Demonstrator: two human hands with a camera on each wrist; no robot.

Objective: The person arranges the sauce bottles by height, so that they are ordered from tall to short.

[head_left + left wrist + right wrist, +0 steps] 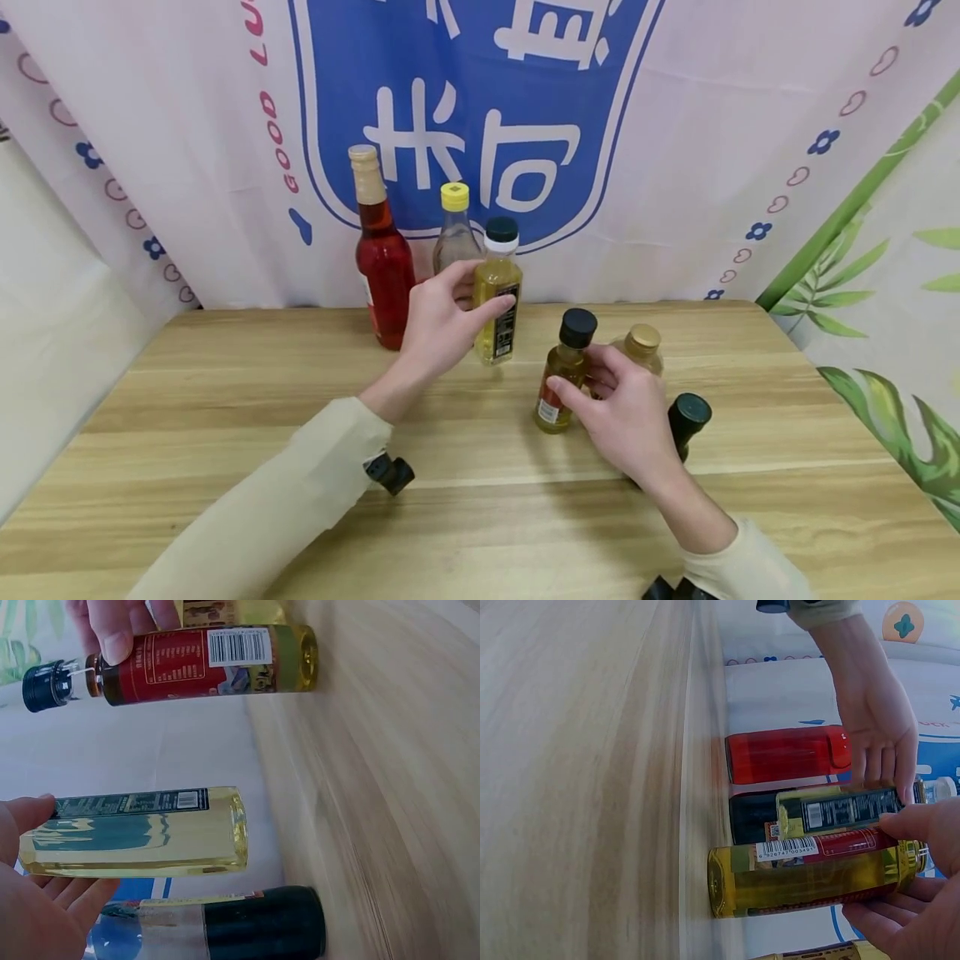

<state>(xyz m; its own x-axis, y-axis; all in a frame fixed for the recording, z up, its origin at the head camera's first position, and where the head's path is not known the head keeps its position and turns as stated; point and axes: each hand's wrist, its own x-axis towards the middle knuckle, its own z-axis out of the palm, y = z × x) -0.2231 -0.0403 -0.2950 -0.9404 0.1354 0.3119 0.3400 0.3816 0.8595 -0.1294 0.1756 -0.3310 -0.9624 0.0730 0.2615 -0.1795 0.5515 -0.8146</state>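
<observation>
My left hand (pixel 442 312) grips a clear bottle of pale yellow oil (pixel 487 329) with a dark green cap and a dark label. Its base hangs a little above the wooden table in the left wrist view. With thumb and fingers my right hand (pixel 630 408) holds an oil bottle (pixel 553 367) with a black cap and red label. That one stands upright; whether its base touches the table I cannot tell. Behind the left hand are a tall bottle of red liquid (pixel 386 267) and a clear bottle (pixel 453 237) with a yellow cap and dark contents low down.
A gold-capped bottle (pixel 645 346) stands behind the right hand, partly hidden. Beside the right wrist is a dark bottle (pixel 686 421) with a green cap. A printed cloth (pixel 652 208) hangs along the back edge of the wooden table (pixel 480 517).
</observation>
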